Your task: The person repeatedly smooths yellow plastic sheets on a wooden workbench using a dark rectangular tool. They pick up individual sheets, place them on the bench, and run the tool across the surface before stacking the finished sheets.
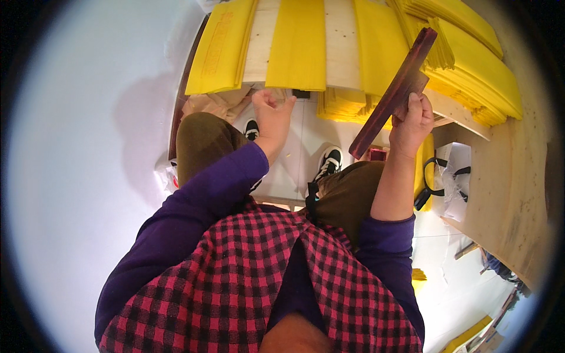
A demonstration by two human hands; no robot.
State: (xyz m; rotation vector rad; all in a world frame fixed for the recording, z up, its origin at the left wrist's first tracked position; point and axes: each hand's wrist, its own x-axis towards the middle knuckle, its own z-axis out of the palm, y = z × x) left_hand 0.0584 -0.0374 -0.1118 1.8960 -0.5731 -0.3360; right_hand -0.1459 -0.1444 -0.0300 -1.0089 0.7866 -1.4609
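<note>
From afar, I hold the dark-red bar [393, 91] at one o'clock, right hand [412, 126] pinching its block [418, 82], likely for balance; left hand [273, 119], half-curled and unclosed, near the yellow sheet [297, 47] at twelve.

Site: apparently a small workshop
Bench [342, 47]: plain boards are carrying flat yellow sheets [296, 47] in rows
Stacks [479, 70]: similar sheets are lying piled at right

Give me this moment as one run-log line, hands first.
left hand: curled near central yellow strip | right hand: gripping dark red bar | upper right: yellow stacks
</note>
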